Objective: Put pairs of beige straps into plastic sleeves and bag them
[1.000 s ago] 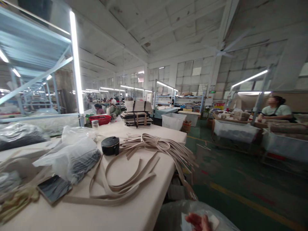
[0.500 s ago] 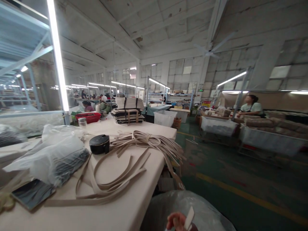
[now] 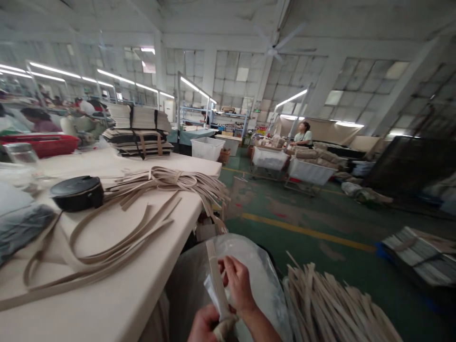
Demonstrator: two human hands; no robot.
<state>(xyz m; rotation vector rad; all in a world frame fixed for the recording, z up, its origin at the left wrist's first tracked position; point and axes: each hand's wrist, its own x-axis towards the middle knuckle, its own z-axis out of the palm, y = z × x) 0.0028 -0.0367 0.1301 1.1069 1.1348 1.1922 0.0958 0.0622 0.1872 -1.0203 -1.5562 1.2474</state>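
A beige fabric strap (image 3: 218, 280) stands up between my two hands at the bottom centre. Its lower end is bunched, and my left hand (image 3: 204, 324) is closed around it there. Higher up, my right hand (image 3: 238, 281) has its fingers curled in against the strap's right side, pinching at its edge. A whitish strip (image 3: 211, 288) shows beside the strap. Beneath the hands bulges a large clear plastic bag (image 3: 261, 266). To the left, on the cream-topped table (image 3: 149, 280), lie loose beige straps (image 3: 117, 266) and a tied bundle of straps (image 3: 176, 177).
A black round container (image 3: 76, 194), a glass jar (image 3: 21, 154) and a strapped stack of panels (image 3: 138, 130) stand on the table. Many strap ends (image 3: 335, 304) rise at lower right. White bins (image 3: 269, 159) and a person (image 3: 302, 135) are farther off.
The view has swung to the right and down. Both hands now show with the strap, where only one hand with a strap end showed at the bottom edge before.
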